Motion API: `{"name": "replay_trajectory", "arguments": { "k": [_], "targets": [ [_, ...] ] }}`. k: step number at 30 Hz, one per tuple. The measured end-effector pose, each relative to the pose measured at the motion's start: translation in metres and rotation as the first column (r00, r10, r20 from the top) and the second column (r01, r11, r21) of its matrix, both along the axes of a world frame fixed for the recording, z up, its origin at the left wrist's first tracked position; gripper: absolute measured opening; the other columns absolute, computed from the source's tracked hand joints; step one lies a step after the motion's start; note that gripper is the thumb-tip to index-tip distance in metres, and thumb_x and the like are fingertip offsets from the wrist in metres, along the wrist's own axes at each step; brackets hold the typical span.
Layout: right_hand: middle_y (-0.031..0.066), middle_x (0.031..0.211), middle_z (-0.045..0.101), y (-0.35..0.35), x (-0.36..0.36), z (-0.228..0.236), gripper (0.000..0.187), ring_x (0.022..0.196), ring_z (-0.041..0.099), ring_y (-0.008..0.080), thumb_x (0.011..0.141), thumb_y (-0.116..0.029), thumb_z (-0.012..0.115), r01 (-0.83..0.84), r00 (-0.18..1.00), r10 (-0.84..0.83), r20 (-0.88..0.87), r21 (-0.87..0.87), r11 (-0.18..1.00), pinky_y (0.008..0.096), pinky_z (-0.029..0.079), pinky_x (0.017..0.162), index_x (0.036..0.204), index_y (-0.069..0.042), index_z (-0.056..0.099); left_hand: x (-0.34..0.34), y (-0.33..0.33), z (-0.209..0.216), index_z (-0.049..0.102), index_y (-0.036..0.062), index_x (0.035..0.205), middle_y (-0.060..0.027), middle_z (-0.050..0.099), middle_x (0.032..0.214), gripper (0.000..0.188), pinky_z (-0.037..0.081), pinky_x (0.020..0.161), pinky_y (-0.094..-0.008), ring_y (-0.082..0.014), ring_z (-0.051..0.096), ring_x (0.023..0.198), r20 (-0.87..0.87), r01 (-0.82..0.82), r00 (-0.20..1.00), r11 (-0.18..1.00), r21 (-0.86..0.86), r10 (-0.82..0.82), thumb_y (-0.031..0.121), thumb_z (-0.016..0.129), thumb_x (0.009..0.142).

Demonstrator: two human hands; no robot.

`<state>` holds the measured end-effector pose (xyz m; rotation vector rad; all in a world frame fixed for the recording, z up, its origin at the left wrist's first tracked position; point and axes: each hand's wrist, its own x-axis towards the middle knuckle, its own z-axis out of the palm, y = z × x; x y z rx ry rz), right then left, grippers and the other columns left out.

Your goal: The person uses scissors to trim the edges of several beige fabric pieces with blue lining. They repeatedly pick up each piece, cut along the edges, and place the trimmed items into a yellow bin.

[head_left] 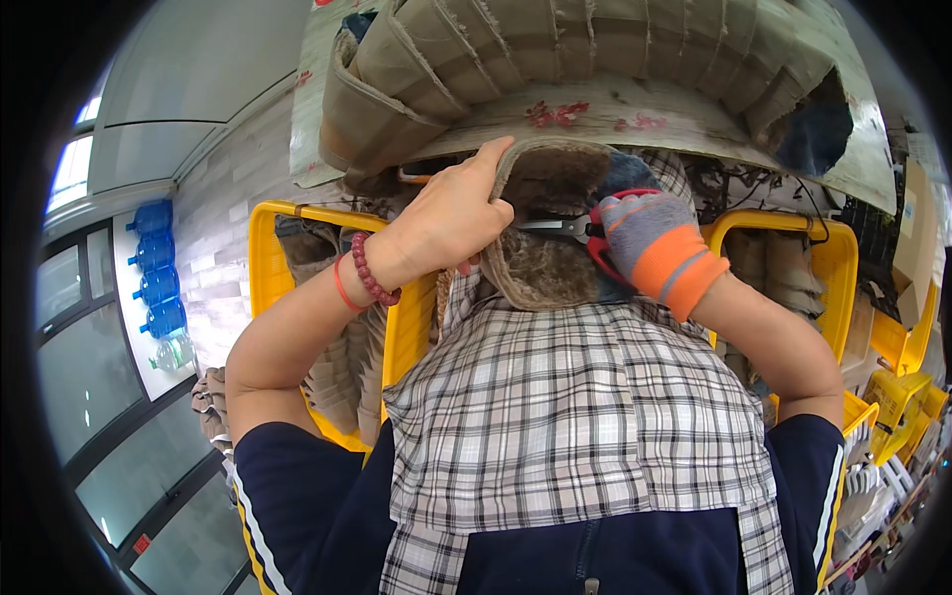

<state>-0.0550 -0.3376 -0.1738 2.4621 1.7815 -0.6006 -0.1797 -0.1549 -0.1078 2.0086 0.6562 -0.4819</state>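
Observation:
In front of my chest is a folded-open fabric piece with a brown fleecy lining (540, 266) and a dark blue part at its right side. My left hand (458, 210), bare, with a beaded bracelet and a red band at the wrist, grips the piece's left edge. My right hand (645, 233) wears a grey and orange glove. It is closed round the red handles of a pair of scissors (565, 228), whose blades point left across the lining. The blade tips lie close to my left thumb, and I cannot tell whether they touch the fabric.
A long row of stacked khaki pieces (555, 45) lies on the flower-patterned table (595, 104) ahead. Yellow baskets with more pieces stand at my left (397, 342) and right (843, 278). Blue water bottles (157, 268) line the far left; yellow bins (888, 407) stand far right.

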Motion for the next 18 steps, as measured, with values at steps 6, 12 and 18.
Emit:
{"name": "replay_trajectory", "arguments": {
  "k": [6, 12, 18],
  "targets": [
    [0.0104, 0.091, 0.062, -0.024, 0.021, 0.013, 0.029, 0.088, 0.059, 0.0261, 0.075, -0.030, 0.067, -0.015, 0.997, -0.005, 0.083, 0.241, 0.970, 0.0367, 0.045, 0.082, 0.096, -0.012, 0.062, 0.005, 0.006, 0.000, 0.031, -0.0049, 0.132, -0.0220, 0.063, 0.084, 0.056, 0.050, 0.040, -0.0311, -0.0219, 0.058, 0.041, -0.043, -0.021, 0.999, 0.995, -0.100, 0.016, 0.004, 0.044, 0.079],
    [0.0079, 0.088, 0.062, -0.021, 0.030, 0.009, 0.027, 0.084, 0.059, 0.0244, 0.075, -0.032, 0.067, -0.027, 0.965, -0.061, 0.257, 0.326, 0.945, 0.0358, 0.046, 0.077, 0.093, -0.013, 0.062, 0.032, 0.023, -0.001, 0.033, 0.0035, 0.134, -0.0160, 0.063, 0.081, 0.055, 0.051, 0.038, -0.0295, -0.0204, 0.060, 0.044, -0.158, 0.042, 0.986, 0.993, -0.111, -0.060, 0.003, 0.043, 0.080],
    [0.0075, 0.080, 0.063, 0.003, 0.038, 0.003, 0.026, 0.079, 0.061, 0.0240, 0.075, -0.034, 0.066, -0.134, 0.934, 0.016, 0.357, 0.307, 0.942, 0.0366, 0.048, 0.070, 0.088, -0.011, 0.063, 0.043, 0.026, -0.005, 0.037, -0.0041, 0.121, -0.0173, 0.061, 0.074, 0.041, 0.051, 0.037, -0.0313, -0.0227, 0.059, 0.042, -0.183, 0.089, 0.978, 0.992, -0.084, -0.104, 0.004, 0.042, 0.081]
  ]
}}
